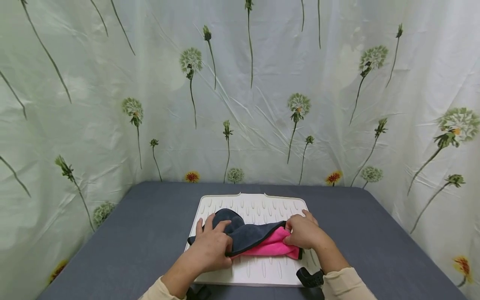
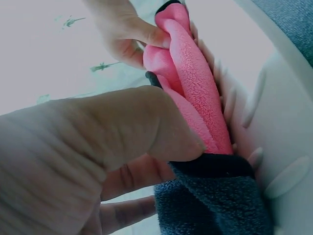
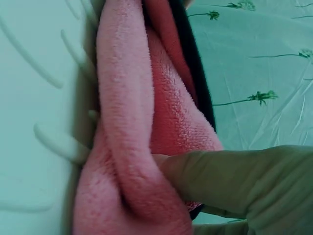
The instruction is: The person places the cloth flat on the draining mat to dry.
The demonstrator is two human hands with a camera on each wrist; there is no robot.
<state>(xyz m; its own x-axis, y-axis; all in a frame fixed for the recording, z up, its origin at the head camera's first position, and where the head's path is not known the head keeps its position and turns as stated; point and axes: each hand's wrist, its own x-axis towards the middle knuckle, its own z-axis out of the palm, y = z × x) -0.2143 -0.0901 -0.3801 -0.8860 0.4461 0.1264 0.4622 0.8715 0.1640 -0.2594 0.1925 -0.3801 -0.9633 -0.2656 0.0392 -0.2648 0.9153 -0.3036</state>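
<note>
Grip: on my feed both hands have hold of the cloth. The left hand point(image 1: 211, 248) pinches it, thumb on the dark border nearest the person, fingers spread over the far side. The right hand point(image 1: 305, 231) pinches the other end, thumb pressed into a pink fold.

Cloth point(image 1: 249, 235): two-faced, dark blue and pink, edged in black, bunched over the middle of a white board. I log the long axis as left to right, roughly parallel to the board's near edge, dipping slightly nearer at the right. The dark end points left; the pink end points right, one black-trimmed corner turned toward the person. A rounded dark flap rises beyond the left fingers. I cannot tell whether the whole underside touches the board.

White board point(image 1: 262, 273): rows of elongated raised ridges; the far edge is stepped.

Table point(image 1: 157, 221): dark blue-grey top, visible on both sides of the board.

Room: a pale, creased curtain point(image 1: 255, 137) hangs behind and along both sides, printed with dandelions and orange-yellow blooms.
</note>
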